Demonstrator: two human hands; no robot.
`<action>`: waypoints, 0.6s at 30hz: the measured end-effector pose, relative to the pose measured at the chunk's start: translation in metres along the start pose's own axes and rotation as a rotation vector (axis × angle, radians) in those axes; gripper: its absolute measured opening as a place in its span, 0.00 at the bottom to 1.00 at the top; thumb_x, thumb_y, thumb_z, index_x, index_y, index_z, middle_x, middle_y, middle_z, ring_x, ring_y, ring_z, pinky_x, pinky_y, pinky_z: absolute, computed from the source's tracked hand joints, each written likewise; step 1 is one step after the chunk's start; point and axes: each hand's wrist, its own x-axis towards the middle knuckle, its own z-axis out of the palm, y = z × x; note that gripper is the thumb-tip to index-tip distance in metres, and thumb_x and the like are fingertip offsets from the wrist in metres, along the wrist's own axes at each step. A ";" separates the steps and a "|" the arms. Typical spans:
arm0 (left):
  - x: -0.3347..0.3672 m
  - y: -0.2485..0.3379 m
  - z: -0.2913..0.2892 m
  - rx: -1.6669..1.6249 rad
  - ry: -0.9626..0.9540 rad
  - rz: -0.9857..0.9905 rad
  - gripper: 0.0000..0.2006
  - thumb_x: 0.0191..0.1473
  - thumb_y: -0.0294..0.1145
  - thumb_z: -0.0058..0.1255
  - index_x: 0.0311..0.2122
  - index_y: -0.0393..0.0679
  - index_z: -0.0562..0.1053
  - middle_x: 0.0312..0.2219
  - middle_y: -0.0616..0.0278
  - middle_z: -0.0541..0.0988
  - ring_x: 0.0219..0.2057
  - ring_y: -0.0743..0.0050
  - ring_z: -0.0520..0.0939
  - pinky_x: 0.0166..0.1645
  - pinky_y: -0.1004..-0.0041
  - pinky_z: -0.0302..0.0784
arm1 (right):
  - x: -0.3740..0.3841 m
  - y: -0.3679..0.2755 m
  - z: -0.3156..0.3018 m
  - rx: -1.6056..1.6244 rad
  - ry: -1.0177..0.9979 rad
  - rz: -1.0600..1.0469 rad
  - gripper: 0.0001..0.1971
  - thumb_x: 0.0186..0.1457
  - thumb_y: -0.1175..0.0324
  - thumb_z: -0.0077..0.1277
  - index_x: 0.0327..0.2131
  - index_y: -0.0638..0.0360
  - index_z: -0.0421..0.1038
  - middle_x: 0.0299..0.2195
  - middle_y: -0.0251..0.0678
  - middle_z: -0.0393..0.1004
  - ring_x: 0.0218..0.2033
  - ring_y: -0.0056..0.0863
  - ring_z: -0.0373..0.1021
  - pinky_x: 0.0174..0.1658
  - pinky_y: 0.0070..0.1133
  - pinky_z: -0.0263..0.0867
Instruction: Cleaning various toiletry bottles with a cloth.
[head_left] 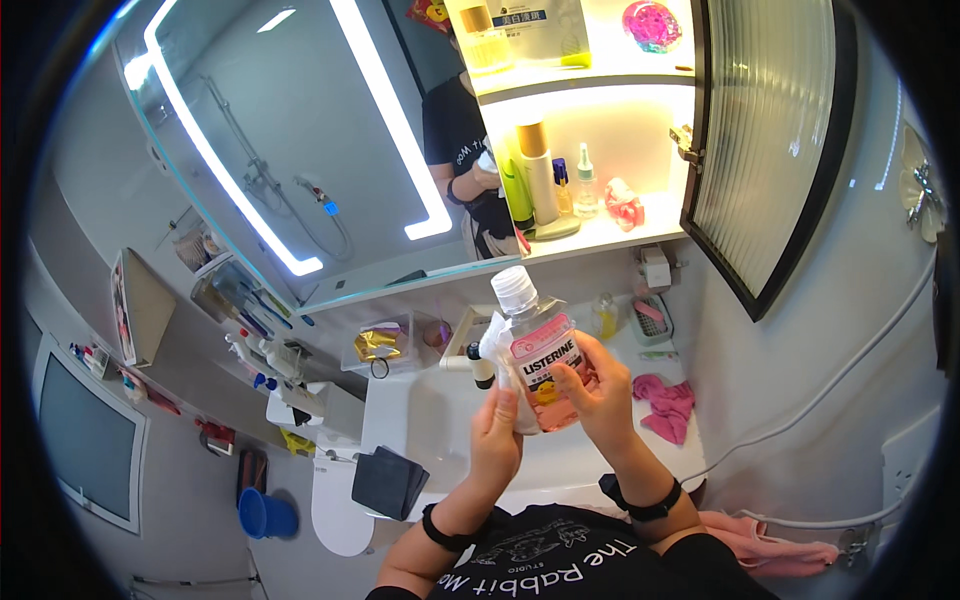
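Above the washbasin (pixel 440 420), a clear mouthwash bottle (pixel 548 350) with a white cap and pink liquid is held upright, leaning slightly. My right hand (pixel 600 395) grips its right side, thumb across the label. On the other side, my left hand (pixel 497 435) closes around the lower part with a crumpled white wipe (pixel 496 345) between palm and bottle. The wipe lies against the bottle's left side and covers part of it. The fingers behind the bottle are hidden.
A lit cabinet (pixel 610 240) holds bottles; its ribbed glass door (pixel 765 170) stands open at right. A pink cloth (pixel 665 408) lies on the basin's right edge. Behind the bottle is a faucet (pixel 482 368); a clear box (pixel 375 345) sits left. A toilet (pixel 340 505) and blue bucket (pixel 268 515) stand lower left.
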 end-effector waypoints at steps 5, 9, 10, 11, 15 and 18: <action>-0.008 -0.018 -0.011 0.258 -0.089 -0.158 0.24 0.64 0.41 0.33 0.55 0.30 0.60 0.44 0.55 0.71 0.41 0.72 0.75 0.39 0.73 0.75 | 0.006 -0.004 -0.004 -0.270 0.176 -0.172 0.19 0.50 0.65 0.58 0.43 0.66 0.68 0.28 0.37 0.73 0.23 0.25 0.69 0.28 0.19 0.66; -0.001 -0.014 -0.010 0.017 -0.062 -0.120 0.24 0.64 0.41 0.32 0.57 0.32 0.58 0.46 0.54 0.71 0.43 0.69 0.75 0.42 0.72 0.74 | 0.007 -0.003 -0.003 -0.234 0.111 -0.174 0.19 0.54 0.65 0.53 0.46 0.65 0.66 0.34 0.40 0.70 0.27 0.27 0.69 0.31 0.19 0.66; 0.001 -0.011 -0.009 -0.054 -0.073 -0.111 0.24 0.64 0.40 0.32 0.58 0.32 0.57 0.46 0.55 0.70 0.45 0.68 0.74 0.43 0.71 0.74 | 0.007 -0.002 -0.002 -0.247 0.056 -0.240 0.20 0.55 0.65 0.51 0.49 0.64 0.64 0.38 0.42 0.68 0.30 0.28 0.69 0.32 0.20 0.66; 0.001 -0.009 -0.006 -0.056 -0.073 -0.103 0.24 0.64 0.40 0.32 0.58 0.32 0.57 0.46 0.55 0.70 0.45 0.68 0.74 0.43 0.71 0.74 | 0.006 -0.002 0.002 -0.247 0.052 -0.247 0.20 0.55 0.65 0.51 0.49 0.64 0.64 0.38 0.42 0.68 0.30 0.28 0.69 0.32 0.20 0.66; -0.004 0.001 -0.006 0.026 0.045 -0.044 0.29 0.62 0.48 0.34 0.58 0.35 0.54 0.44 0.54 0.71 0.40 0.70 0.75 0.40 0.72 0.72 | -0.015 -0.005 0.011 0.208 -0.192 0.035 0.44 0.52 0.61 0.56 0.62 0.61 0.36 0.51 0.48 0.58 0.49 0.37 0.62 0.51 0.27 0.61; -0.012 0.010 -0.014 0.161 -0.268 -0.132 0.35 0.58 0.60 0.31 0.56 0.35 0.57 0.34 0.61 0.74 0.27 0.80 0.76 0.30 0.80 0.72 | -0.032 -0.008 0.009 0.294 -0.266 0.096 0.50 0.48 0.57 0.59 0.63 0.60 0.32 0.56 0.49 0.51 0.55 0.38 0.56 0.57 0.30 0.54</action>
